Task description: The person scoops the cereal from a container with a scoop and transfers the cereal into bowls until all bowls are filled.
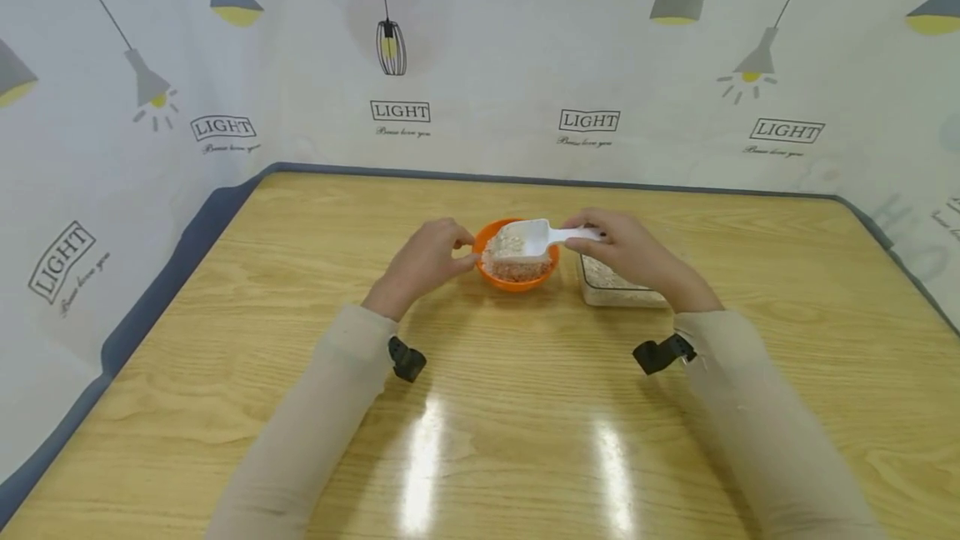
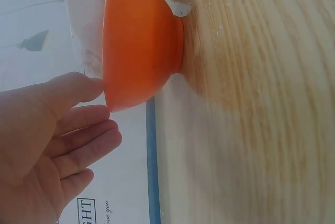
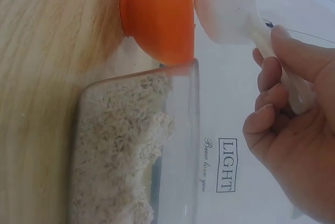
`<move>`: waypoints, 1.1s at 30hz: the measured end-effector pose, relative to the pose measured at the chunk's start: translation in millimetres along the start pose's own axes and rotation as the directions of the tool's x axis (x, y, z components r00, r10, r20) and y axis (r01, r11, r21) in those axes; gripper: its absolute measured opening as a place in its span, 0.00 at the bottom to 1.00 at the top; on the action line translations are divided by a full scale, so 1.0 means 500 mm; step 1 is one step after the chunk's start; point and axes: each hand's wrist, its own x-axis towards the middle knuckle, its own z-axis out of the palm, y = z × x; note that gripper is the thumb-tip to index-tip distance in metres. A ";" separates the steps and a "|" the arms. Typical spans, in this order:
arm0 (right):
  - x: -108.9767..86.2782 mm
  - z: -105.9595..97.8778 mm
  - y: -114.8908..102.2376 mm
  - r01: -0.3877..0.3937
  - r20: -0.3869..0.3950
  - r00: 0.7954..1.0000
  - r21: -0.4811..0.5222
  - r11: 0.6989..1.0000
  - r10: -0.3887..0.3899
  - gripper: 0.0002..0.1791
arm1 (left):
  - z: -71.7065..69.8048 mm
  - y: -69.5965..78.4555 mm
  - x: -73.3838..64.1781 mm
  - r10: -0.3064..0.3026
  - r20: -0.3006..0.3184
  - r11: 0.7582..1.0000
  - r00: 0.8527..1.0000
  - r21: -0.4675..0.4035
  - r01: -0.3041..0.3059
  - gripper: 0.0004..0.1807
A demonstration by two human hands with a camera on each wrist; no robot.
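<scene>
An orange bowl (image 1: 517, 284) stands on the table with pale, pink-tinged flakes (image 1: 487, 261) visible inside. My left hand (image 1: 429, 258) is at its left side, thumb and index fingertip pinching the rim while the other fingers extend loosely, as the left wrist view shows. In my right hand (image 1: 626, 247) is a white scoop (image 1: 536, 238), gripped by its handle between thumb and fingers. The scoop's pan is over the bowl, tilted toward it, with oat-like flakes (image 1: 510, 242) near its front edge. Part of the bowl's opening is hidden by the scoop.
Right of the bowl, under my right hand, a clear rectangular container (image 3: 180, 145) holds more oat-like flakes (image 3: 115, 145). The wooden table (image 1: 510, 407) runs back to a wall covering (image 1: 480, 65) printed with lamps. Dark bands with small devices (image 1: 407, 358) sit on both wrists.
</scene>
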 end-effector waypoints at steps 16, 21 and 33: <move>0.041 -0.025 -0.023 0.039 0.119 0.993 -0.121 0.992 -0.025 0.13 | 0.002 0.000 0.001 0.019 -0.009 1.000 1.000 -0.005 -0.019 0.13; 0.047 -0.039 -0.037 0.037 0.148 0.989 -0.157 0.987 -0.014 0.14 | 0.002 0.000 0.000 0.017 -0.002 1.000 1.000 -0.007 -0.017 0.13; 0.051 -0.054 -0.048 0.014 0.138 0.990 -0.196 0.981 0.013 0.13 | -0.003 -0.001 -0.001 0.021 -0.004 1.000 1.000 -0.011 -0.021 0.08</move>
